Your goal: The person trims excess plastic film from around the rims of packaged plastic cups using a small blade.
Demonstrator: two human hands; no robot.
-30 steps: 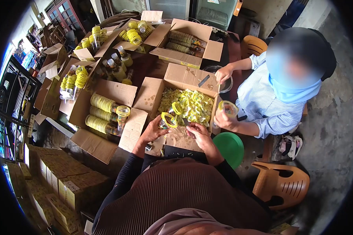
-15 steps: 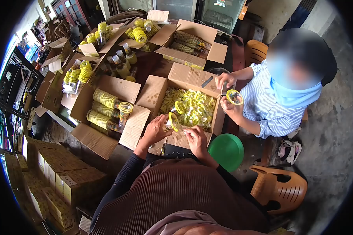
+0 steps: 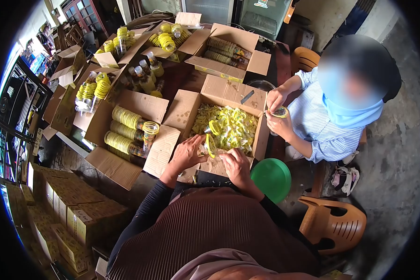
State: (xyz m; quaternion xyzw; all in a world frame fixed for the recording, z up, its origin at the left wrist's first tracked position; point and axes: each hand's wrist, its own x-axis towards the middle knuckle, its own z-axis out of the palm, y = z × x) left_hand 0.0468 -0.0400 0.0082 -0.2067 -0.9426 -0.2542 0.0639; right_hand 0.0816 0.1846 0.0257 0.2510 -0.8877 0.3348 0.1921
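Note:
Over the near edge of a cardboard box (image 3: 262, 147) full of small yellow packets (image 3: 233, 126), my left hand (image 3: 189, 153) is wrapped round a clear cup (image 3: 211, 146) with a yellow rim, which is tilted on its side. My right hand (image 3: 236, 165) is closed in a pinch just right of the cup, at what looks like thin clear film; its exact hold is hard to make out. A few yellow-rimmed lids or cups (image 3: 214, 127) lie on the packets. A dark flat blade (image 3: 247, 96) rests on the box's far flap.
At the right a co-worker (image 3: 317, 112) holds another yellow-rimmed cup (image 3: 280, 112). A box of stacked cups (image 3: 126, 123) stands at the left, more boxes and bottles (image 3: 144, 79) behind. A green basin (image 3: 271, 179) and an orange chair (image 3: 333, 224) are at the right.
The cup in my left hand has turned onto its side. My right hand's dark tool from the first frame no longer shows. The co-worker's hands have come together at their cup.

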